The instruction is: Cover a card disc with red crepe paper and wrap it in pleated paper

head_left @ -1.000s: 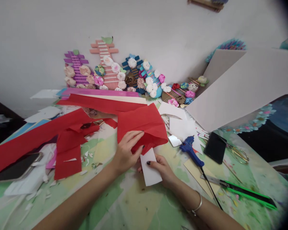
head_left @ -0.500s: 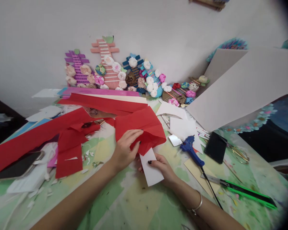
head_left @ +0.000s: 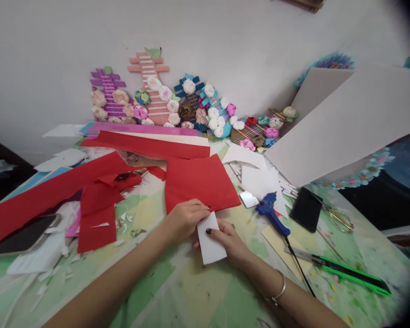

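Observation:
In front of me a white card strip [head_left: 212, 248] points toward me, its far end against the near edge of a red paper sheet [head_left: 200, 180]. My right hand [head_left: 230, 241] grips the card, thumb on top and fingers beneath. My left hand [head_left: 187, 218] is closed at the card's far end, pinching the edge of the red sheet there; its fingertips are partly hidden. The red sheet lies fairly flat beyond both hands.
To the right lie a blue glue gun [head_left: 271, 214], a green utility knife [head_left: 353, 273], a black box-like object [head_left: 306, 209] and gold scissors [head_left: 340, 218]. Red paper strips [head_left: 51, 198] and a phone [head_left: 22, 234] are on the left. Paper-flower guitars [head_left: 148, 91] lean against the wall.
The red sheet's near part, lifted and creased before, now lies flatter. My left hand has moved down to its near edge, with fingers more closed. The card has shifted slightly left.

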Motion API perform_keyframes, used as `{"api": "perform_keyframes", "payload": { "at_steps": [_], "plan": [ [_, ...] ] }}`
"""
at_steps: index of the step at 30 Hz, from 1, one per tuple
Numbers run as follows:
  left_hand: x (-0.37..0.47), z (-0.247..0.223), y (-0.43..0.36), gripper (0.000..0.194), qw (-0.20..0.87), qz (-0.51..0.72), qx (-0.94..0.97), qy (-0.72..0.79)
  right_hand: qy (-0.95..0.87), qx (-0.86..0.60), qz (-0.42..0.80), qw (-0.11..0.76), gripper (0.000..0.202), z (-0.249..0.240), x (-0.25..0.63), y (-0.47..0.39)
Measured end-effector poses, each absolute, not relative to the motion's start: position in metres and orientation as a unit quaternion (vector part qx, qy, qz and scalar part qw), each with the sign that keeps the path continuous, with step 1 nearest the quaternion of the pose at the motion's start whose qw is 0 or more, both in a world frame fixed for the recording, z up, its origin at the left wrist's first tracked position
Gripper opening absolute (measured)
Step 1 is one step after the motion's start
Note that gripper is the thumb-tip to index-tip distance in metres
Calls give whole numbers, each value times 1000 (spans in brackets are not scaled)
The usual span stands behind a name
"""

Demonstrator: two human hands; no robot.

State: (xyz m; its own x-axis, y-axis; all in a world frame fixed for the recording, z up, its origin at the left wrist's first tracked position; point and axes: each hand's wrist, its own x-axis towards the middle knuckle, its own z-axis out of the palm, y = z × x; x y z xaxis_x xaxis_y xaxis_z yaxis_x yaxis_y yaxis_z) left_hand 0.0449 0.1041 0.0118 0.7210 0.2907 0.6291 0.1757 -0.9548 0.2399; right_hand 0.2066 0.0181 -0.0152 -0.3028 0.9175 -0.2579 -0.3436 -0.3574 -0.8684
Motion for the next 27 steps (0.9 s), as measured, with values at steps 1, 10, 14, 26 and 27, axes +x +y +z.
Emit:
{"api": "perform_keyframes", "payload": {
  "at_steps": [1, 10, 14, 26, 27],
  "plan": [
    [44, 10, 105, 22, 74, 341, 929, 123, -358, -395, 724, 437, 34, -16, 206, 18],
    [38, 15, 99, 23, 114, 287, 940, 145, -355, -411, 722, 429, 44, -30, 206, 22],
    [34, 8, 93, 28, 87, 285, 942, 156, -381, -432, 708, 408, 41, -31, 209, 24],
    [16, -9, 64, 36, 0, 259, 953, 158, -555, -677, 350, 333, 38, 9, 254, 33],
    [15, -8, 64, 34, 18, 272, 949, 158, -592, -673, 253, 364, 34, 10, 253, 32]
  ]
}}
